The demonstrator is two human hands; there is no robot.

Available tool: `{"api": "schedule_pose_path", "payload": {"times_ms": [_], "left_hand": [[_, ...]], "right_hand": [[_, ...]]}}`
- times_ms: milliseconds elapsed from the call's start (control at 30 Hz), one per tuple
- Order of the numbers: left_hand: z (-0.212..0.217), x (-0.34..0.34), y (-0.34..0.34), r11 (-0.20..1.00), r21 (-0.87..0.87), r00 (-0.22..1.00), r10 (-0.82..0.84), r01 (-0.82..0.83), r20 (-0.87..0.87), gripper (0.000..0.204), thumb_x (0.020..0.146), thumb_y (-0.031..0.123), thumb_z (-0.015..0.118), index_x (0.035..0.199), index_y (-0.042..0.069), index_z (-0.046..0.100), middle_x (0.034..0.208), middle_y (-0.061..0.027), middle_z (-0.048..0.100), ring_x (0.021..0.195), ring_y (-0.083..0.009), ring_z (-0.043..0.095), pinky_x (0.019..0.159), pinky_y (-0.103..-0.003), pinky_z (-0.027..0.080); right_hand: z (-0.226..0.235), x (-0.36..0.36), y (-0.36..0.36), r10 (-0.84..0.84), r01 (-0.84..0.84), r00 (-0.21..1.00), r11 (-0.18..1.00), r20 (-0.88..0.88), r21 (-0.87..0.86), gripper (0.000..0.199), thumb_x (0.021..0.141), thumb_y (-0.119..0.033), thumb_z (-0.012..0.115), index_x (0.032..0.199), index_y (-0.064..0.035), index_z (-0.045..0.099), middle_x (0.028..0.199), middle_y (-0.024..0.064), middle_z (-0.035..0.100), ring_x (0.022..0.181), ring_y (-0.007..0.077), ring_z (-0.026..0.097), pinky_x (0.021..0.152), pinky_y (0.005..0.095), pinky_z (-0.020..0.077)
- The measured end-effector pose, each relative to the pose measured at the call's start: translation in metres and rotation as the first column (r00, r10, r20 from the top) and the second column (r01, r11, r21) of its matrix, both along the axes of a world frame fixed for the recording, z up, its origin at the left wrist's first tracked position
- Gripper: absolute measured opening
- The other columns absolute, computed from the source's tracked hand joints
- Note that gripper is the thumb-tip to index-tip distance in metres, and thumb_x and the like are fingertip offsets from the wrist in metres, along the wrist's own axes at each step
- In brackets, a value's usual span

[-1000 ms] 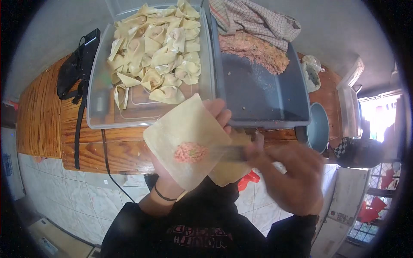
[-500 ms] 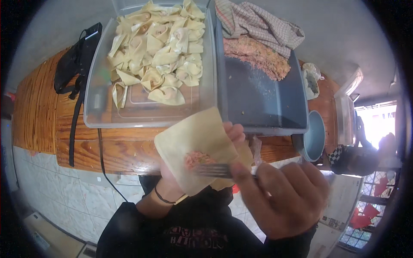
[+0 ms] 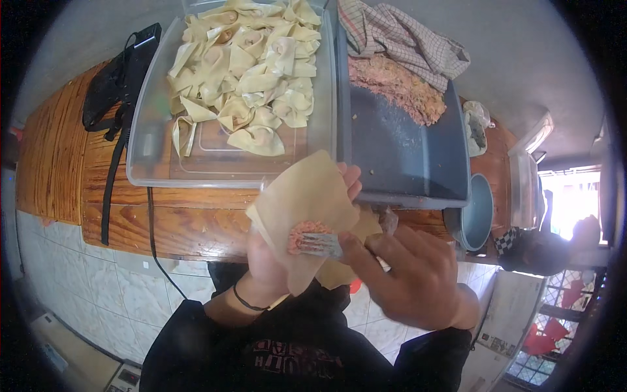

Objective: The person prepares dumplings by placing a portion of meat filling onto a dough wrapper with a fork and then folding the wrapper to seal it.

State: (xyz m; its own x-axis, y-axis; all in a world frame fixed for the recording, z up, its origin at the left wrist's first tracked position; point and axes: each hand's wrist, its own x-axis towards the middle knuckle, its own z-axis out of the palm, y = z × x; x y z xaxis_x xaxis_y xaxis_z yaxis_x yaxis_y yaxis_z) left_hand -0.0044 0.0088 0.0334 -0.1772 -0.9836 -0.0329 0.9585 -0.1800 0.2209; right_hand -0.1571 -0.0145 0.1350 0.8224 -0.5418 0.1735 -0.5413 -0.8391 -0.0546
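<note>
A square wonton wrapper (image 3: 307,189) lies across the palm of my left hand (image 3: 264,264), whose fingertips show past its far right edge. On the lower part of the wrapper sits a small lump of pink minced meat (image 3: 307,228). The tines of a metal fork (image 3: 320,244) press against this filling. My right hand (image 3: 411,274) is closed around the fork's handle, which its fingers mostly hide. More pale wrapper sheets (image 3: 336,274) show beneath, between my hands; how they are supported is hidden.
Behind my left hand, a clear plastic tub (image 3: 215,178) holds several folded wontons (image 3: 255,78). To its right, a grey tray (image 3: 405,157) contains a minced meat mass (image 3: 398,88) and a checked cloth (image 3: 398,39). A blue bowl (image 3: 480,209) stands right; a black bag (image 3: 108,98) lies left.
My right hand has shifted left and slightly down with the fork, whose tines now lie on the filling. The wrapper has tilted and curls more at its lower end.
</note>
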Motion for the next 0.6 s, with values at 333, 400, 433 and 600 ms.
{"api": "schedule_pose_path", "payload": {"times_ms": [333,400,433,600], "left_hand": [[-0.020,0.021,0.032,0.999,-0.009,0.899,0.041,-0.041,0.436,0.086,0.079,0.038,0.071,0.145,0.005,0.026,0.142,-0.0142,0.039,0.131,-0.0301,0.038,0.108,-0.050,0.033],[-0.016,0.024,0.028,0.997,0.007,0.873,0.064,-0.076,0.483,0.080,0.078,0.026,0.075,0.142,0.004,0.031,0.137,-0.0122,0.043,0.125,-0.0251,0.043,0.104,-0.044,0.037],[-0.008,0.024,0.025,0.997,-0.008,0.881,0.073,-0.078,0.467,0.074,0.080,0.020,0.075,0.139,0.002,0.035,0.134,-0.0101,0.046,0.121,-0.0204,0.046,0.100,-0.038,0.039],[0.004,0.023,0.020,0.984,-0.056,0.810,0.171,-0.169,0.561,0.053,0.085,0.010,0.070,0.131,0.000,0.046,0.122,-0.0066,0.056,0.108,-0.0132,0.054,0.092,-0.029,0.045]], "right_hand": [[-0.015,-0.012,-0.009,-0.132,0.121,0.971,0.991,0.200,0.064,0.027,0.068,-0.007,0.066,0.094,-0.0099,0.060,0.070,0.0034,0.055,0.058,0.0185,0.059,0.049,0.0317,0.0472],[-0.016,-0.011,-0.012,-0.137,0.105,0.966,0.983,0.221,0.149,0.026,0.070,-0.005,0.065,0.095,-0.0083,0.059,0.071,0.0053,0.055,0.059,0.0214,0.059,0.049,0.0327,0.0474],[-0.017,-0.013,-0.014,-0.144,0.102,0.963,0.977,0.227,0.189,0.026,0.071,-0.003,0.064,0.096,-0.0075,0.058,0.071,0.0062,0.055,0.059,0.0229,0.059,0.050,0.0331,0.0475],[-0.027,-0.016,-0.013,-0.182,0.078,0.934,0.943,0.306,0.323,0.028,0.071,0.000,0.064,0.098,-0.0063,0.056,0.074,0.0084,0.057,0.061,0.0278,0.059,0.052,0.0367,0.0478]]}}
